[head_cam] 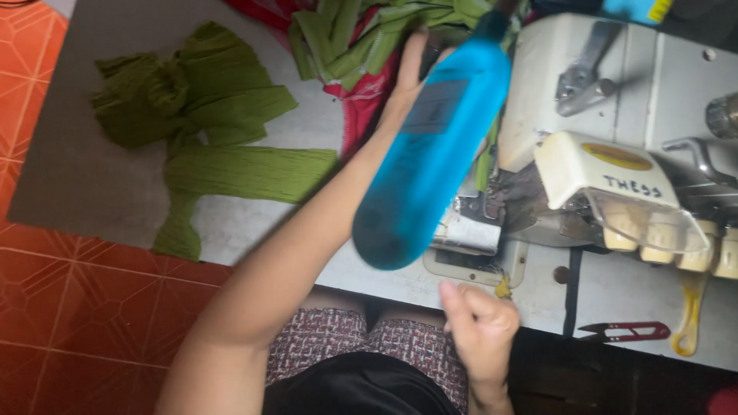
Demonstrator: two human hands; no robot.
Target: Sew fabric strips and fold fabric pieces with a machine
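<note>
One translucent blue bottle (430, 154), tilted.

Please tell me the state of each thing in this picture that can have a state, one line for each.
blue bottle: lifted, tilted, held by left hand
right hand: loosely closed, holds nothing visible
green fabric strips: lying crumpled on table
sewing machine: no fabric visibly being fed
red thread snips: lying unused at table edge

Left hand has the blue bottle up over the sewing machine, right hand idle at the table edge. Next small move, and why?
Probably bring the right hand up to steady the blue bottle. The left hand grips it alone near the neck, tilted and blurred, its base hanging over the sewing machine, while the right hand rests loosely closed and empty.
</note>
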